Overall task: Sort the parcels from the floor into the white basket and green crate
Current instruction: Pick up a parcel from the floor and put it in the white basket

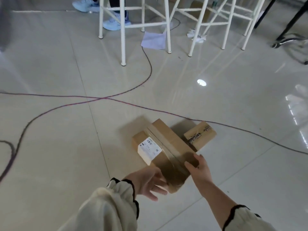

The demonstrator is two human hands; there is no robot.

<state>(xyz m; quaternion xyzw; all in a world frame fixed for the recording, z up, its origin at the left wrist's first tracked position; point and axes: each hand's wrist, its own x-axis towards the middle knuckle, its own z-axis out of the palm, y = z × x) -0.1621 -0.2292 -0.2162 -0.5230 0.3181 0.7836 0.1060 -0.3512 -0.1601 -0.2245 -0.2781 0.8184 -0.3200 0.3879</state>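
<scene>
Nearest the camera, two cream sleeves [108, 205] with dark-trimmed cuffs reach toward the large parcel [166, 147], a brown cardboard box lying flat on the tiled floor [58, 147]. The left hand [148, 182] is open, its fingers straight and spread, with the fingertips against the large parcel's near left side by the near corner. The right hand [199, 167] grips the large parcel's right edge: the thumb and a finger lie over the top, and the other fingers are hidden down the side. A white label [149, 150] sits on the large parcel's top toward its left edge, and a strip of clear tape runs along its length. Just beyond the large parcel's right side lies a small parcel [200, 135], also brown cardboard, close against it. A dark cable [116, 100] crosses the floor past the large parcel's far end. Well beyond stand white stools [123, 30], with a sheet of paper [154, 40] and blue shoes [111, 24] among their legs.
</scene>
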